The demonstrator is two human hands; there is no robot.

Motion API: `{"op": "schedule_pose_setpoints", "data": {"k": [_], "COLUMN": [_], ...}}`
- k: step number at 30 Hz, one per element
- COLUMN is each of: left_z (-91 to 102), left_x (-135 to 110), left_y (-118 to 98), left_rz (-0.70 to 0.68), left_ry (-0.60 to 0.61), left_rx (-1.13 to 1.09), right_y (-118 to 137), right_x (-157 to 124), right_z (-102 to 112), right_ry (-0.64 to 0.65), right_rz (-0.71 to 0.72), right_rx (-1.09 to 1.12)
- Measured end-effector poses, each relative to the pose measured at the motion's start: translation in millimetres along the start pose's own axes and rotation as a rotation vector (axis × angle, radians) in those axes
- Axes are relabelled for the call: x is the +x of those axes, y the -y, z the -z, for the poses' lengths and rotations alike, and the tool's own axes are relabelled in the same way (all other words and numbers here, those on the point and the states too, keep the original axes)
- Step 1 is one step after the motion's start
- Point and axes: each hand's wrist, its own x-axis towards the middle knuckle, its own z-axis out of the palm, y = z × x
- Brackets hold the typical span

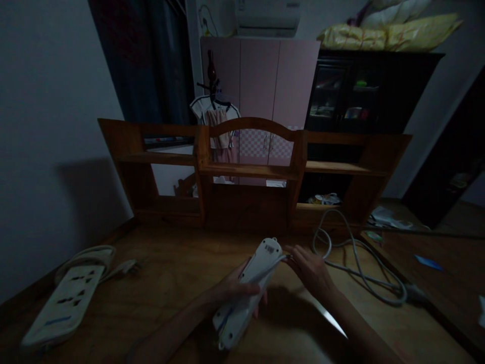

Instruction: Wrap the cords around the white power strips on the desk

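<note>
My left hand (237, 285) is wrapped round a white power strip (270, 248), which is tilted with its screwed, labelled back facing up above the desk. Across that back runs a pale, cord-like band (273, 264) up to the strip's right edge. There the fingers of my right hand (308, 268) are pinched together on the cord; its exact end is hidden by the fingers. A grey-white cable (358, 255) lies in loose loops on the desk just right of my right hand. The strip's socket side faces down, out of sight.
A second white power strip (70, 298) with its cord coiled behind it lies at left. A wooden shelf unit (248, 172) spans the desk's back edge. The wooden desk (170, 273) ends at right beside a lower brown surface (435, 253). The room is dim.
</note>
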Motion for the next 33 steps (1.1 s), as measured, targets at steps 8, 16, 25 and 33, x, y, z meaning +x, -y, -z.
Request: {"op": "schedule_pose_setpoints", "data": {"k": [8,16,25,33], "left_z": [-12.5,-24.9,-18.8,-15.5], "left_x": [2,-11,-7,-8], "left_y": [4,-16,2,8], "left_rz": [0.045,0.198,0.239,0.23], "left_ry": [-0.064,0.037,0.142,0.076], "left_rx": [-0.083,-0.048,-0.144,-0.149], "right_y": [-14,-25,-30,-20], "right_x": [-7,-4,-5,-4], "right_z": [8,33,19,-1], "right_ry": [-0.012,-0.108,-0.035,0.126], "right_rz": [0.145,0.162,0.076,-0.033], "right_rx": [-0.132,-0.244,-0.18,-0.027]}}
